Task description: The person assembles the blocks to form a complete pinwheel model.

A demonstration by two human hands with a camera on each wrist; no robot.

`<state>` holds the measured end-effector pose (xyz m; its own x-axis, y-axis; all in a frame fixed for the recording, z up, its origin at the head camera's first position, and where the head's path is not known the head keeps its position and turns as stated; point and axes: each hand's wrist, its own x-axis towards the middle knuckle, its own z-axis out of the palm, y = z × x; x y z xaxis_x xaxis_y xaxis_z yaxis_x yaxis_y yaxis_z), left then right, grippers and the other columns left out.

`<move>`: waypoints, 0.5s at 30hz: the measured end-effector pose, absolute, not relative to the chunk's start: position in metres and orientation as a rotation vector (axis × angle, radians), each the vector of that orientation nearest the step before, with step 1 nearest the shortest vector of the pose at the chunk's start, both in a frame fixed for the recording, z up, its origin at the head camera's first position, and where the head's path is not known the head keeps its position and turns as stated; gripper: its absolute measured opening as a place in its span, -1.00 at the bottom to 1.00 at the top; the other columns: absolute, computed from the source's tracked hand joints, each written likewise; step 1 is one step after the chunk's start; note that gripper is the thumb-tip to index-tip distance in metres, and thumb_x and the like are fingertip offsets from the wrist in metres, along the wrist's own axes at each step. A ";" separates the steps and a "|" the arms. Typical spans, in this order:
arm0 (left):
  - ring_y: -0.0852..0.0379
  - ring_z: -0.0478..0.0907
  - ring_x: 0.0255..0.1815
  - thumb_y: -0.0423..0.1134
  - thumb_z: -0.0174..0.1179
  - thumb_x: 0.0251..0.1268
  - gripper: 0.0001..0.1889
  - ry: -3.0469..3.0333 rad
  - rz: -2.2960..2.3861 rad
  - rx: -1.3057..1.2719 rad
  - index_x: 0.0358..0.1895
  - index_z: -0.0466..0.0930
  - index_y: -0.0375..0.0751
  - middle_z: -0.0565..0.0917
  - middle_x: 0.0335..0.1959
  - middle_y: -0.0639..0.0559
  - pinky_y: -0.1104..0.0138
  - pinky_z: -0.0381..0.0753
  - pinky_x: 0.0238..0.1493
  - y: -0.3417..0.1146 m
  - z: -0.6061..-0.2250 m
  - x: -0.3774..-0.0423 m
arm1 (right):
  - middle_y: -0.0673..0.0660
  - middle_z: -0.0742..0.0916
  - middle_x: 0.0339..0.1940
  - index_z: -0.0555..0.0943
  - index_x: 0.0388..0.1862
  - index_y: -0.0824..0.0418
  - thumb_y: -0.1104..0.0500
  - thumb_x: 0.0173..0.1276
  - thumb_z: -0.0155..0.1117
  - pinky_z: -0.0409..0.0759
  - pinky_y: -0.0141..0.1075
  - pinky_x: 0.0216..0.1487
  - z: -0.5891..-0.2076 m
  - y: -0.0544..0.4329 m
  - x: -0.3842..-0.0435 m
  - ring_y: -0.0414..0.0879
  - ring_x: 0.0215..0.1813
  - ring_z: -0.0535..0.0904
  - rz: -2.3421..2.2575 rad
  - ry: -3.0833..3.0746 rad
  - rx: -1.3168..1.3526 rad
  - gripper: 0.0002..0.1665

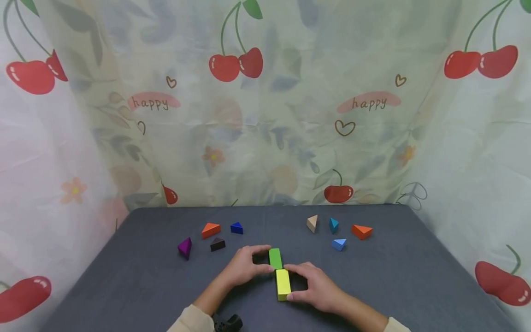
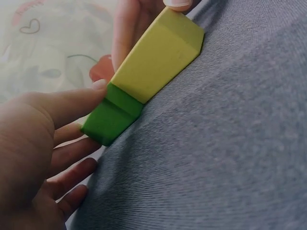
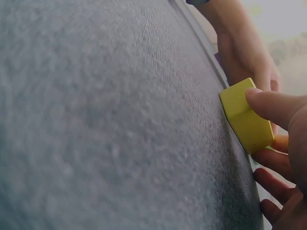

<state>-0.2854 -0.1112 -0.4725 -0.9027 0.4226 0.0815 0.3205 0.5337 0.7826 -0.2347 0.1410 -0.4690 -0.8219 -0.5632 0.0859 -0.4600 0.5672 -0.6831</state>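
Observation:
End to end on the grey cloth lie a green block (image 1: 275,259) and a yellow block (image 1: 283,284), the yellow one nearer to me and slightly to the right. My left hand (image 1: 244,266) pinches the green block lengthwise, thumb at its near end and a finger at its far end. With thumb and fingers, my right hand (image 1: 318,287) holds the yellow block at its two ends. In the left wrist view the green block (image 2: 111,115) meets the end of the yellow block (image 2: 158,57). The right wrist view shows my thumb on the yellow block (image 3: 244,117), which hides the green one.
At the back left lie an orange block (image 1: 211,230), a dark blue block (image 1: 237,228), a purple block (image 1: 185,248) and a black block (image 1: 217,244). Back right are beige (image 1: 312,223), teal (image 1: 333,225), light blue (image 1: 338,244) and orange (image 1: 362,231) blocks. A cherry-print curtain (image 1: 257,152) hangs behind.

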 end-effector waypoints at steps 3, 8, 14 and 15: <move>-0.06 0.44 0.27 0.07 0.38 0.15 -0.37 2.629 1.335 0.620 0.27 0.54 -0.13 0.62 0.15 0.02 -0.06 0.35 0.24 -0.110 -0.472 -0.285 | 0.02 0.61 0.16 0.49 0.34 0.11 -0.21 0.18 0.42 0.45 0.01 0.15 -0.469 0.138 -0.234 -0.04 0.14 0.47 -1.101 2.649 -0.849 -0.19; -0.07 0.43 0.27 0.06 0.39 0.14 -0.39 2.624 1.350 0.582 0.25 0.56 -0.12 0.62 0.14 0.01 -0.08 0.34 0.24 -0.108 -0.472 -0.284 | 0.05 0.60 0.18 0.49 0.34 0.13 -0.20 0.17 0.44 0.42 0.08 0.16 -0.468 0.134 -0.230 0.02 0.18 0.47 -1.121 2.643 -0.787 -0.18; -0.06 0.45 0.26 0.05 0.39 0.14 -0.38 2.616 1.372 0.591 0.25 0.56 -0.14 0.62 0.13 0.01 -0.06 0.35 0.24 -0.106 -0.472 -0.283 | 0.11 0.59 0.19 0.49 0.33 0.17 -0.18 0.15 0.46 0.41 0.12 0.17 -0.468 0.128 -0.224 0.07 0.20 0.47 -1.145 2.654 -0.712 -0.17; -0.06 0.44 0.26 0.05 0.39 0.14 -0.38 2.614 1.373 0.592 0.25 0.56 -0.14 0.62 0.13 0.00 -0.06 0.35 0.24 -0.106 -0.472 -0.282 | 0.11 0.59 0.19 0.49 0.33 0.17 -0.18 0.15 0.45 0.41 0.12 0.17 -0.468 0.127 -0.224 0.08 0.20 0.47 -1.144 2.658 -0.707 -0.17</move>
